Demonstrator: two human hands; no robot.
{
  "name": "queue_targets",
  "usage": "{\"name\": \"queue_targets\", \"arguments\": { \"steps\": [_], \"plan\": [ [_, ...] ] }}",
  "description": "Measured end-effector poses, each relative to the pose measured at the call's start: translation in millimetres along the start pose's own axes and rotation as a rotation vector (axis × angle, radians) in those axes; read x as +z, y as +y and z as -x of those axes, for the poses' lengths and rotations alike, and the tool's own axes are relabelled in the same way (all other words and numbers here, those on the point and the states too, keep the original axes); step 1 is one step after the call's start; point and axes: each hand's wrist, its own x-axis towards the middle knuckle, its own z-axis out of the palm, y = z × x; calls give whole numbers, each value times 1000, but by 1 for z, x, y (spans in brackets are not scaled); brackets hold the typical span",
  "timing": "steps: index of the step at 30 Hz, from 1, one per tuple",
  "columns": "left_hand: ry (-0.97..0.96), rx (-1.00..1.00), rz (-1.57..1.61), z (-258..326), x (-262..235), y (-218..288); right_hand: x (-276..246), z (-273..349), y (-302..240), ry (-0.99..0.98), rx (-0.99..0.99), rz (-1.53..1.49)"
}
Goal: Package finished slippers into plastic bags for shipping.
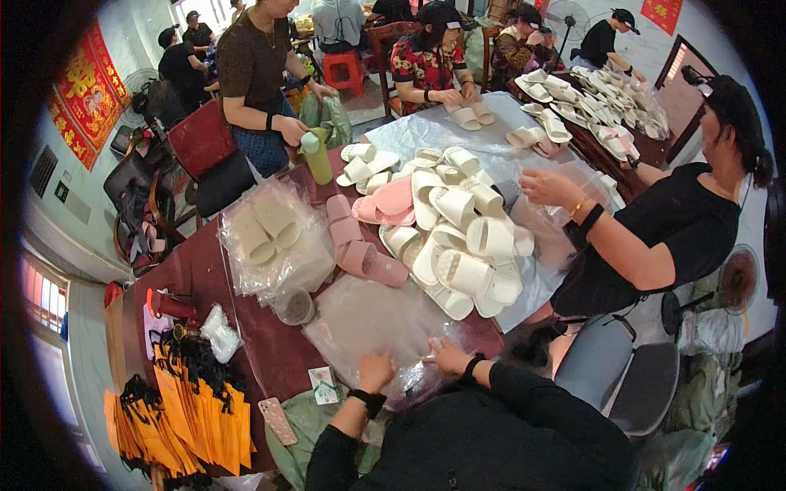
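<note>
A stack of clear plastic bags (368,315) lies flat at the near edge of the table. My left hand (376,372) rests at its near side, fingers bent down onto the film. To the right of it, my right hand (449,357) pinches the wrinkled near edge of a bag. Just beyond the stack are pink slippers (372,263), one of them resting against a heap of white slippers (467,221). A pair of cream slippers (268,225) sits on another pile of clear bags (278,266) to the left.
Orange strips with black ends (192,409) lie at the lower left, by a patterned phone (277,421) and a small card (322,385). A round clear container (295,307) and a green bottle (315,157) stand on the table (209,278). Co-workers surround it; one reaches in from the right.
</note>
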Motion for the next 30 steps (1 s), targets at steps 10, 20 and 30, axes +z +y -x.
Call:
{"name": "queue_targets", "arguments": {
  "steps": [10,20,30],
  "plan": [
    [-85,-224,-19,18,49,36,-46,55,64,952,363,-391],
    [-133,-277,-19,22,35,47,23,40,128,874,855,-1591],
    [157,-80,-37,41,38,42,-49,57,111,44,403,-2593]
  ]
}}
